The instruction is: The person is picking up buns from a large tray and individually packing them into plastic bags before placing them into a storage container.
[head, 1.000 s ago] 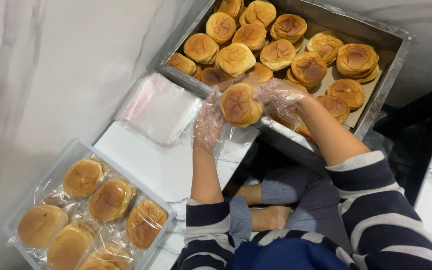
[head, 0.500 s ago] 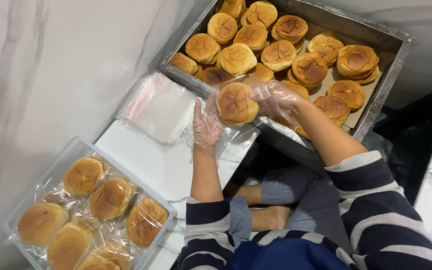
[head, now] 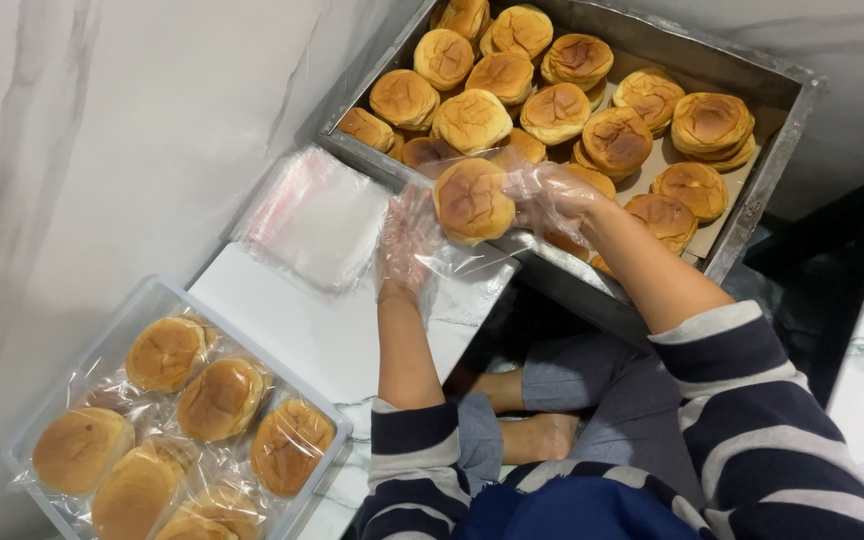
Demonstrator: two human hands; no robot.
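My right hand [head: 552, 197], in a thin clear glove, holds a round golden-brown bun [head: 472, 200] above the near edge of the metal baking tray [head: 762, 190]. My left hand [head: 404, 240], also gloved, grips a clear plastic bag [head: 462, 262] just below and left of the bun. The bag's mouth hangs under the bun; whether the bun is partly inside it I cannot tell. A stack of flat clear bags [head: 317, 220] lies on the white surface left of my left hand.
The metal tray holds several loose buns [head: 612, 135], some stacked. A clear plastic bin [head: 152, 300] at the lower left holds several bagged buns [head: 222, 398]. A white marbled wall is on the left. My legs and bare feet [head: 537, 435] are below.
The bun in my right hand has shifted slightly left, closer to the bag in my left hand. Everything else stays the same.
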